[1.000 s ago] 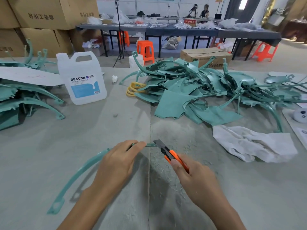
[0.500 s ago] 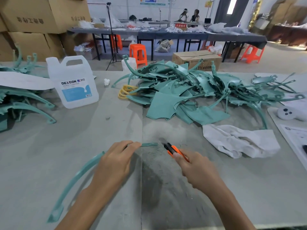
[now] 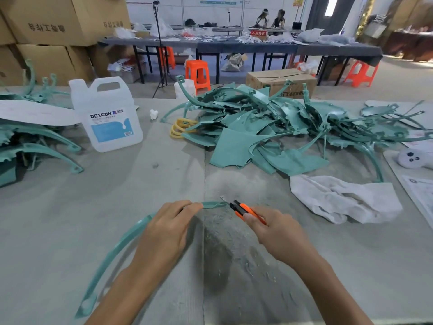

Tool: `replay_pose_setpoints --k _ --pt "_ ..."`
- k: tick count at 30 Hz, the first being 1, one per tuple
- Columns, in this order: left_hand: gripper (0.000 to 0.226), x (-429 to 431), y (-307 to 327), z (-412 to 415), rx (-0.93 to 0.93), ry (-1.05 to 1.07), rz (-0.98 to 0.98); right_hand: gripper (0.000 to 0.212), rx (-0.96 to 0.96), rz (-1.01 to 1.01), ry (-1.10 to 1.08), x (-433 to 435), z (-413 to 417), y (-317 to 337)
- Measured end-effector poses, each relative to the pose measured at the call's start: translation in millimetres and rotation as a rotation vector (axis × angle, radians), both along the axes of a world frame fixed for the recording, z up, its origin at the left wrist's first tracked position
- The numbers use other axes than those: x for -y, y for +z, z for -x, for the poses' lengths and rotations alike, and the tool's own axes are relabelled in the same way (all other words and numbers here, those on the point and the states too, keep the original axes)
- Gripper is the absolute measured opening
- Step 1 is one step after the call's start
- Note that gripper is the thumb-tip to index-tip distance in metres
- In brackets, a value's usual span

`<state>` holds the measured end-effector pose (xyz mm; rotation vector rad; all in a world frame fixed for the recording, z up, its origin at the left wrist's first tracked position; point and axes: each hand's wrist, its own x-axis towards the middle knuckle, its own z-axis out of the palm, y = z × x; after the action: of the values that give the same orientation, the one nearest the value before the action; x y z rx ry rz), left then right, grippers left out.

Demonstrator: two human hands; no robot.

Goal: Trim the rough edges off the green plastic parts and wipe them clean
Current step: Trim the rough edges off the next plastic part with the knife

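Gripping a curved green strip (image 3: 117,248) near its far tip, the left hand (image 3: 164,231) has its fingers curled over the top. The underside of the grasp is hidden by the back of the hand, and a stretch of the strip disappears beneath the palm. The strip lies on the grey bench (image 3: 58,231), its tip poking out past the left fingertips toward the right hand (image 3: 278,238). Its other end, a flat tab, sits back beside the left forearm. The right fingers clasp an orange utility knife (image 3: 244,211). Most of the handle is buried in the grip, with only the black nose and a short orange stretch showing. The blade is thin and blurred, so contact with the strip tip cannot be told. Pale shavings (image 3: 253,270) are scattered between the two sets of fingers and nearer than them. Beyond the right fingers lies a crumpled white cloth (image 3: 339,200). Farther beyond both is a heap of green parts (image 3: 269,127), cut off at the right frame edge.
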<state>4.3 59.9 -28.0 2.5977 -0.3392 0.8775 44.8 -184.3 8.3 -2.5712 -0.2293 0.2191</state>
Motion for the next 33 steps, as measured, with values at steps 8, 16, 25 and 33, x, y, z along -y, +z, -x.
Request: replay_pose_setpoints --k 8,16,25,33 --pt "0.029 -1.1 -4.6 6.9 -0.068 -0.011 0.070 0.021 -0.157 -0.543 -0.047 -8.4 2.8 -2.1" --pt "0.031 18.4 -2.5 29.2 -0.282 0.046 0.245 0.036 -0.384 -0.978 -0.111 -56.6 8.1 -2.8" --pt "0.063 -34.8 -1.4 9.0 -0.582 0.112 -0.114 0.034 -0.297 -0.824 -0.087 -57.4 -16.0 -5.1" --pt "0.055 -35.2 -18.5 -0.7 -0.573 0.052 0.110 0.021 0.014 -0.641 -0.004 -40.0 4.5 -35.2"
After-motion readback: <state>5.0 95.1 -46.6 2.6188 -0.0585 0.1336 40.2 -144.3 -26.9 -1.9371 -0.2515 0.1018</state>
